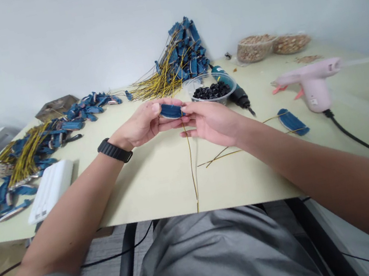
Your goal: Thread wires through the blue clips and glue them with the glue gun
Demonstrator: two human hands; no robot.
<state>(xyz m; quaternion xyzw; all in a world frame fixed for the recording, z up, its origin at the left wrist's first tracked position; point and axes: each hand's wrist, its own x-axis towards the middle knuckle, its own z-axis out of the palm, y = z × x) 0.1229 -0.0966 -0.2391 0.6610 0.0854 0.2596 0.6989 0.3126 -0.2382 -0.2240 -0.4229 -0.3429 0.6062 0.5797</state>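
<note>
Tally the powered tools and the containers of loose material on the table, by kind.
Hot glue gun: 1
Rotary tool: 1
Clear bowl of black beads: 1
Containers of tan chips: 2
Total: 5

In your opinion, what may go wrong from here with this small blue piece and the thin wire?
The thin yellow wire hangs past the table edge, so it might snag and pull the blue piece from between the left hand and right hand. The clear bowl of black beads sits close behind the right hand, so a knock might spill it. The pink glue gun is near the right arm, and its black cord might catch.
</note>
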